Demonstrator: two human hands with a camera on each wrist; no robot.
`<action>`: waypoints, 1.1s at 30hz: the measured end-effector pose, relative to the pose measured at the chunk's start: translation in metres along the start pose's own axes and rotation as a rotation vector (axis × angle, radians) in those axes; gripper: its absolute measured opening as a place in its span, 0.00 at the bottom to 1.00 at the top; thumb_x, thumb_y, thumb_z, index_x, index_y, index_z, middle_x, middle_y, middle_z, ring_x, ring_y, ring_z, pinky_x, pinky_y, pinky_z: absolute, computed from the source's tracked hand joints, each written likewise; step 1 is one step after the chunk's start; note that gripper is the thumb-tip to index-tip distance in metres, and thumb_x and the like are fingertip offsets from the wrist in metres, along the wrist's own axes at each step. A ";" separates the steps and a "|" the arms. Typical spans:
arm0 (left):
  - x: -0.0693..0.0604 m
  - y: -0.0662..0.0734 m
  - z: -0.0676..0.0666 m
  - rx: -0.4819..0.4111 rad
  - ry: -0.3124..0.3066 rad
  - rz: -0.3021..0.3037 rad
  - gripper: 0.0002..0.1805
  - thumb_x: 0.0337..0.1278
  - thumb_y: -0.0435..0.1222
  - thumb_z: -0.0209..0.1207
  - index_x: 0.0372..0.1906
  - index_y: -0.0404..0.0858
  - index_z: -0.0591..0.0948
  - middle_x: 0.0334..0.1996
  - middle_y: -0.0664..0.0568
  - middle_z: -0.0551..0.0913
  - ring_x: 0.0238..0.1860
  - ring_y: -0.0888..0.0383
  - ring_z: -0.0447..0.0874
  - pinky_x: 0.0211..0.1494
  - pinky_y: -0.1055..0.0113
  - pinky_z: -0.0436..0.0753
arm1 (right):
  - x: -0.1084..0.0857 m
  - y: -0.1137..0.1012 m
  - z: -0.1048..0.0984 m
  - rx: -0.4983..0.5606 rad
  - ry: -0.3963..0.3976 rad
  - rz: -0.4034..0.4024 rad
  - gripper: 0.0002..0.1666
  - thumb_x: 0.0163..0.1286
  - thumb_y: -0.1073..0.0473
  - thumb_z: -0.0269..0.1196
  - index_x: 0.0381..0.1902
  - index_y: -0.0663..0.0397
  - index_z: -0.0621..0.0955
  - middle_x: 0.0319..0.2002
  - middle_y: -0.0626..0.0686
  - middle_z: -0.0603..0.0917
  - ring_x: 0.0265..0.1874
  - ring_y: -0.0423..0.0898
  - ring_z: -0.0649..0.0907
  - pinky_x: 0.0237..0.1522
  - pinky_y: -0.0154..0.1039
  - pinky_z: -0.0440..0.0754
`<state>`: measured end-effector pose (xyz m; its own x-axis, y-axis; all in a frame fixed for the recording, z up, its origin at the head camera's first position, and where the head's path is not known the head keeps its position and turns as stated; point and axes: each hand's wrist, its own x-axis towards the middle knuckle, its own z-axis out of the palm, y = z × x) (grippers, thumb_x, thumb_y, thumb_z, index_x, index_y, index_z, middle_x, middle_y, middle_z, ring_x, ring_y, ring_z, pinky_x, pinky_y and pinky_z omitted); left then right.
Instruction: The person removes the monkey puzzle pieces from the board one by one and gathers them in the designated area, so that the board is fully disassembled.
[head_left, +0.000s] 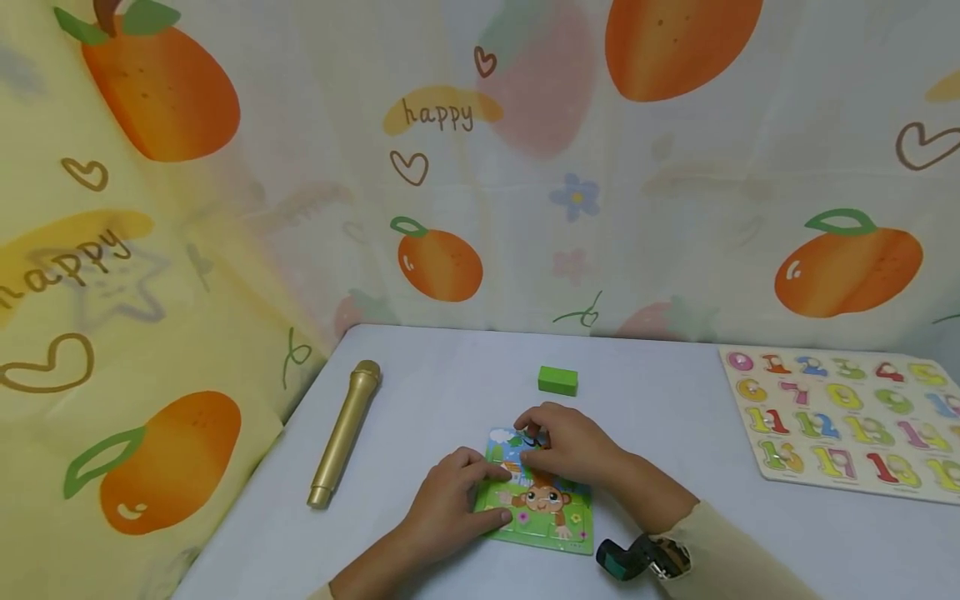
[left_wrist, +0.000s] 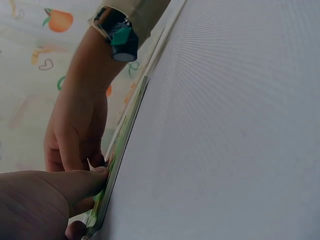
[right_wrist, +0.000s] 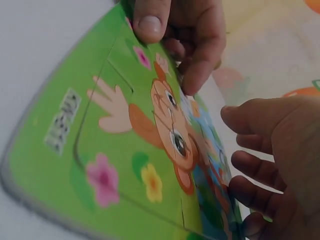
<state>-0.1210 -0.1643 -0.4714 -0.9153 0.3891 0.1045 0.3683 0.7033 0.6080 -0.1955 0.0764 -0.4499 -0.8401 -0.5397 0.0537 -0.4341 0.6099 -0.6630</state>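
A picture puzzle (head_left: 532, 533) with a cartoon monkey on green grass lies on the white table. My left hand (head_left: 453, 504) rests at its left side, thumb and forefinger touching the top face. In the right wrist view the monkey's face (right_wrist: 172, 125) shows between the hands. My right hand (head_left: 573, 446) is over the far part of the picture, fingers bent and thumb apart from them. Nothing shows between these fingers in the right wrist view (right_wrist: 280, 160). The picture under the right palm is partly hidden.
A green block (head_left: 558, 381) lies beyond the puzzle. To the left is a gold microphone (head_left: 345, 433), and at the right a number board (head_left: 847, 417) with colourful numerals. A fruit-printed curtain (head_left: 525, 250) hangs behind the table. A dark device (head_left: 637, 558) is worn on the right wrist.
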 end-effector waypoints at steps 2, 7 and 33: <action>0.001 0.000 0.000 0.001 0.000 -0.002 0.23 0.55 0.50 0.79 0.56 0.53 0.89 0.44 0.62 0.75 0.43 0.63 0.72 0.47 0.66 0.74 | 0.002 -0.001 0.002 -0.011 0.013 -0.011 0.19 0.68 0.54 0.75 0.55 0.48 0.86 0.44 0.43 0.82 0.36 0.40 0.78 0.43 0.40 0.80; 0.001 -0.001 0.003 -0.001 0.005 0.003 0.23 0.54 0.50 0.80 0.56 0.53 0.89 0.44 0.62 0.75 0.43 0.64 0.72 0.47 0.66 0.74 | 0.007 0.000 0.008 -0.064 0.025 -0.045 0.19 0.67 0.54 0.75 0.54 0.48 0.86 0.43 0.44 0.81 0.39 0.40 0.79 0.46 0.42 0.80; 0.001 -0.001 0.001 -0.003 0.006 0.001 0.23 0.54 0.48 0.80 0.56 0.53 0.89 0.44 0.63 0.75 0.43 0.64 0.72 0.48 0.65 0.74 | 0.020 -0.008 0.012 -0.087 -0.035 -0.036 0.19 0.61 0.63 0.72 0.52 0.47 0.88 0.41 0.44 0.80 0.42 0.43 0.80 0.48 0.46 0.80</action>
<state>-0.1221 -0.1639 -0.4731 -0.9160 0.3860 0.1092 0.3684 0.7015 0.6100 -0.2048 0.0545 -0.4526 -0.8123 -0.5812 0.0491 -0.4916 0.6369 -0.5939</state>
